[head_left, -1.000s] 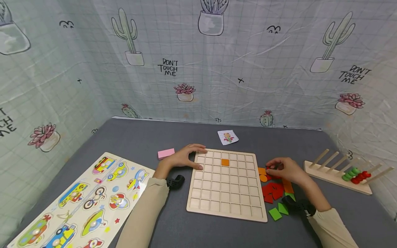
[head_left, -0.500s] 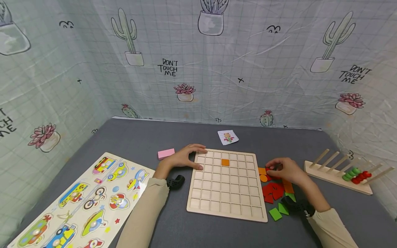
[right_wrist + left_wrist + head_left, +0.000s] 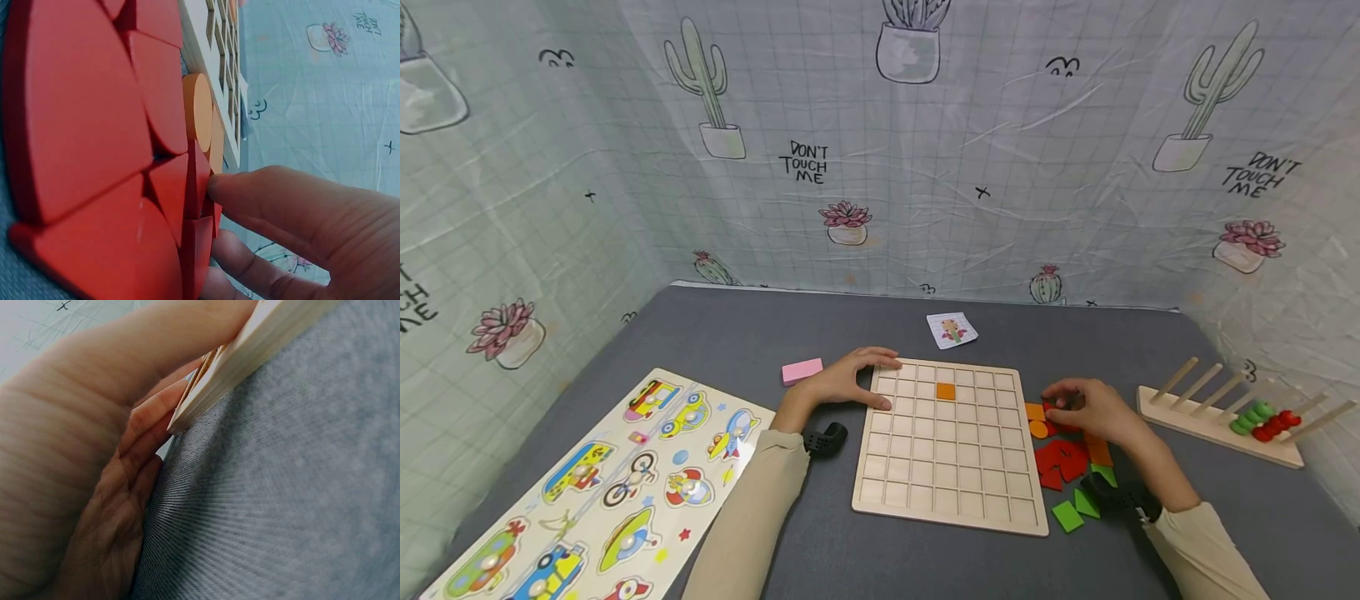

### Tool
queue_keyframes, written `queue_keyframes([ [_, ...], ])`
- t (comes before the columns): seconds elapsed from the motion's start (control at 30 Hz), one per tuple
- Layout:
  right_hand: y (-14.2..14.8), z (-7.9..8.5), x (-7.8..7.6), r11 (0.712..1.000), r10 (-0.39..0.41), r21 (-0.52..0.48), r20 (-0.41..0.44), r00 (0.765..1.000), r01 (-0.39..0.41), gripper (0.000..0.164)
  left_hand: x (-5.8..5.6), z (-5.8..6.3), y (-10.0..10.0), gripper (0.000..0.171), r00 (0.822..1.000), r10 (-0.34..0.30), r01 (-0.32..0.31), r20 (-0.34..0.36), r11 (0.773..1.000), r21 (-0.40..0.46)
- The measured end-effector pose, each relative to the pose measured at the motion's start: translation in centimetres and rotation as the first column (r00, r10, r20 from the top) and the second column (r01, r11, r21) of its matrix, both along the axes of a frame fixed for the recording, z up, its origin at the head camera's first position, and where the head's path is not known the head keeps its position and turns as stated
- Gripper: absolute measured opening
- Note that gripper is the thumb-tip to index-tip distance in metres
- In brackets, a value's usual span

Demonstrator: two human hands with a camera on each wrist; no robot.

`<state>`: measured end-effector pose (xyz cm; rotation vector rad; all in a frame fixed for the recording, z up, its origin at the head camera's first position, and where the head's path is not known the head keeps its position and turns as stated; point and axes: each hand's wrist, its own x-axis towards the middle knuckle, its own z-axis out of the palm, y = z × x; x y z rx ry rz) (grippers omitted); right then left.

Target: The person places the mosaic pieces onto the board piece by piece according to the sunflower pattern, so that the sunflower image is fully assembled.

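A pale wooden grid board (image 3: 947,450) lies on the grey table, with one orange square tile (image 3: 946,392) in a cell near its far edge. My left hand (image 3: 850,379) holds the board's far left corner, thumb on the left rim and fingers round the far edge. To the right of the board, my right hand (image 3: 1090,408) pinches a small red piece (image 3: 214,215) at the far end of a pile, its thumb tip against it. The pile has flat red pieces (image 3: 1060,461), an orange disc (image 3: 1038,429) and an orange square (image 3: 1034,412). Fingers partly hide it.
Green tiles (image 3: 1067,516) lie near the board's front right corner. A picture card (image 3: 952,330) lies behind the board, a pink block (image 3: 802,372) to its left. A vehicle puzzle board (image 3: 625,483) fills the left; a peg stand with beads (image 3: 1225,429) stands right.
Almost nothing moves. The fingers of my right hand shift slightly at the red piece, while my left hand stays on the board's corner.
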<state>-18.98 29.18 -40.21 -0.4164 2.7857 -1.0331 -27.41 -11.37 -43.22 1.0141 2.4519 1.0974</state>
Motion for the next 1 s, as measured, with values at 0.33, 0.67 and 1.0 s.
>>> queue_keyframes([
  [0.33,0.1,0.0,0.0,0.999,0.042,0.023,-0.045,0.998,-0.041,0.023,-0.2,-0.3,0.0,0.065,1.0,0.008,-0.008,-0.003,1.0,-0.003],
  [0.67,-0.1,0.2,-0.1,0.996,0.013,0.084,-0.087,0.996,-0.006,0.024,-0.1,-0.2,0.1,0.064,1.0,0.007,-0.007,0.01,1.0,0.004],
  [1.0,-1.9,1.0,-0.2,0.999,-0.008,0.044,-0.067,0.998,0.011,0.025,0.0,0.1,0.0,0.064,1.0,0.002,-0.002,-0.002,1.0,0.001],
])
